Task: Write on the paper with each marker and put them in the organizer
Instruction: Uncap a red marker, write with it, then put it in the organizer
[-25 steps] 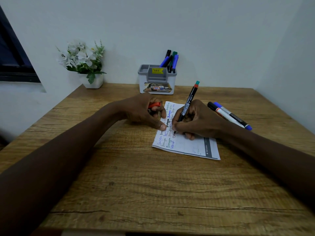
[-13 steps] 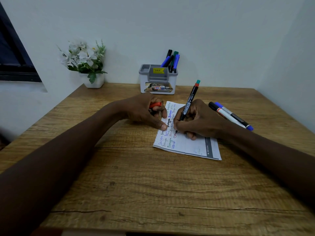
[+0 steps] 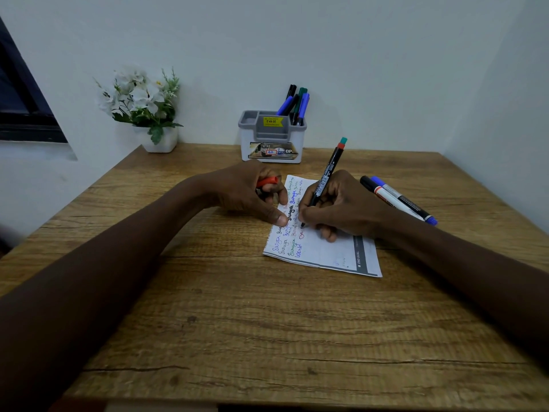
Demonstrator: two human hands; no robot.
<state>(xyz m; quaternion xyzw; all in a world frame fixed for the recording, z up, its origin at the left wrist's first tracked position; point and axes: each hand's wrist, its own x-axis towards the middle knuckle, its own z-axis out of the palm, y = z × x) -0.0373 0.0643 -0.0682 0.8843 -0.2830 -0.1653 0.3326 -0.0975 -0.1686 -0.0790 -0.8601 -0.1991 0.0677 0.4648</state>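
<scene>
The right hand (image 3: pixel 341 203) pinches a black marker (image 3: pixel 325 178), tip down on the paper (image 3: pixel 326 248). The left hand (image 3: pixel 246 191) pinches a red cap (image 3: pixel 267 182) and presses the paper's left edge with its thumb. Two markers (image 3: pixel 398 200) lie to the right on the tabletop (image 3: pixel 267 322), and the organizer (image 3: pixel 271 138) stands at the far edge with more markers in it.

Wooden table (image 3: pixel 267 322) w/ knotted grain set into a corner, plain pale walls (image 3: pixel 356 55) at back & right, dark-framed window (image 3: pixel 20 114) seen at far left, white-flowered potted plant (image 3: pixel 142 108) placed by back wall, light dim & even
</scene>
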